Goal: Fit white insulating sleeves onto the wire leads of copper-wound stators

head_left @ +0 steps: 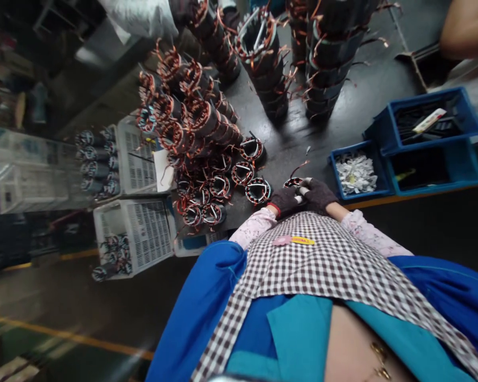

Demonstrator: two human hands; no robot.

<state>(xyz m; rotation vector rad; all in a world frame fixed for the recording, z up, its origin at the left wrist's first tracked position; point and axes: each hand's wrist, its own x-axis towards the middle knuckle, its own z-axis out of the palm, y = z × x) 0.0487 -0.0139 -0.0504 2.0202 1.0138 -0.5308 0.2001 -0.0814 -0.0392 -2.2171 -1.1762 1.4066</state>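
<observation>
Both hands' grip (300, 195) on stator (293, 182), lying flat

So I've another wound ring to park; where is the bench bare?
Bare dark bench lies between the loose stator rings and the small blue bin, below the tall stacks. Left of the gloved hands the rings crowd together.

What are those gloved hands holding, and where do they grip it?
Both hands, left and right, hold one small copper-wound stator ring between their fingertips, gripping its near rim on either side; finer detail cannot be told.
</observation>
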